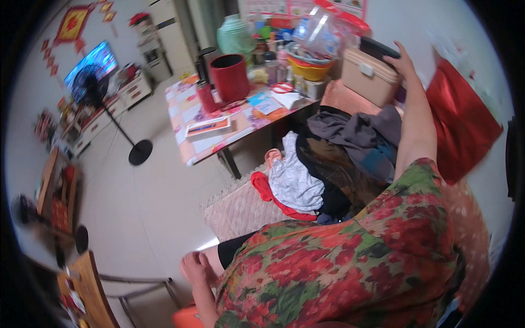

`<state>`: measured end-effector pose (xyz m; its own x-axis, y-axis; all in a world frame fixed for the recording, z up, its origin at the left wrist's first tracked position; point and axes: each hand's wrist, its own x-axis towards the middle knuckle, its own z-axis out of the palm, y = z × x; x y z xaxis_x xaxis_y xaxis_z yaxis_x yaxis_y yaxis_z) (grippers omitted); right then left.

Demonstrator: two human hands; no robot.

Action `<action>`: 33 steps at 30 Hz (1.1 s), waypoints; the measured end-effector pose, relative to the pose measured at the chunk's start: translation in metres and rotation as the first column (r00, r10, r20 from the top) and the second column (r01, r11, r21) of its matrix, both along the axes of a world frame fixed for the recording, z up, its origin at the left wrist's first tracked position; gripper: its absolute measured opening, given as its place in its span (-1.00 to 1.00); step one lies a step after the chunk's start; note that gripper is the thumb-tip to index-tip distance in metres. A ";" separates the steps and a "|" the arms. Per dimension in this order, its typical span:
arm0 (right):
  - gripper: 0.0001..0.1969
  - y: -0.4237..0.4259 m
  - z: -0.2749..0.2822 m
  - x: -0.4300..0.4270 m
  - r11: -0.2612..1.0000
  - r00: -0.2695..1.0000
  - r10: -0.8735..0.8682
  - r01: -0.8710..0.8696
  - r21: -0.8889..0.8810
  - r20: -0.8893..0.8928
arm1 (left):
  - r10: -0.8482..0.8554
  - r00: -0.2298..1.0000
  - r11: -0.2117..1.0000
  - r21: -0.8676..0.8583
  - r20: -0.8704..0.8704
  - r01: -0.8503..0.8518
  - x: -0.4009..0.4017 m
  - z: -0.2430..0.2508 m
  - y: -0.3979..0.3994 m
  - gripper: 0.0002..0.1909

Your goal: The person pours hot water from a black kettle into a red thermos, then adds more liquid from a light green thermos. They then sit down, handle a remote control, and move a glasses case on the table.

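Observation:
My right hand point(402, 61) reaches up at the upper right, its thumb and fingers around the end of a black oblong case point(375, 48). That black case lies on the lid of a beige hard-shell case point(367, 78) with a pale latch. Down at the lower left, my left hand point(192, 266) rests curled at my bare knee point(213, 259), with nothing seen in it. Before me lies a heap of clothes: a grey garment point(344, 129), a white patterned cloth point(293, 184), a red cloth point(262, 186) and a dark brown garment point(332, 160).
A table point(242, 131) bears a red bin point(229, 78), a red bottle point(206, 96), a white box point(209, 128), red-handled scissors point(282, 87) and a yellow basin point(309, 69). A shiny red bag point(457, 123) hangs at right. A standing fan point(140, 151) is on the floor.

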<state>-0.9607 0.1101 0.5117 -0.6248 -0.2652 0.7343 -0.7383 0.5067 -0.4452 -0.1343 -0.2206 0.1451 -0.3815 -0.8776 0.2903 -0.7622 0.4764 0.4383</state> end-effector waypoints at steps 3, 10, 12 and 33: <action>-0.27 0.008 -0.016 -0.028 0.997 1.000 0.000 0.001 0.081 -0.015 | -0.001 1.000 1.000 0.000 0.009 0.001 -0.006 0.000 -0.002 -0.76; -0.34 0.029 0.009 -0.102 0.970 0.996 0.062 -0.074 0.233 0.057 | -0.034 0.997 0.998 -0.050 -0.073 0.030 -0.016 0.013 0.000 -0.82; -0.36 0.011 0.007 -0.099 0.964 0.999 0.046 -0.039 0.264 -0.019 | -0.007 0.997 0.999 -0.032 -0.074 0.005 -0.012 0.017 0.006 -0.83; -0.51 -0.078 0.015 0.137 0.854 0.818 0.510 -0.519 -0.041 0.266 | -0.006 0.997 1.000 -0.029 -0.072 0.004 -0.015 0.019 0.008 -0.83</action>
<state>-0.8235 0.0322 0.5267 -0.5558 -0.6217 0.5519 -0.7566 0.1031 -0.6457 -0.1491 -0.2122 0.1644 -0.3632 -0.8665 0.3425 -0.7265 0.4935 0.4781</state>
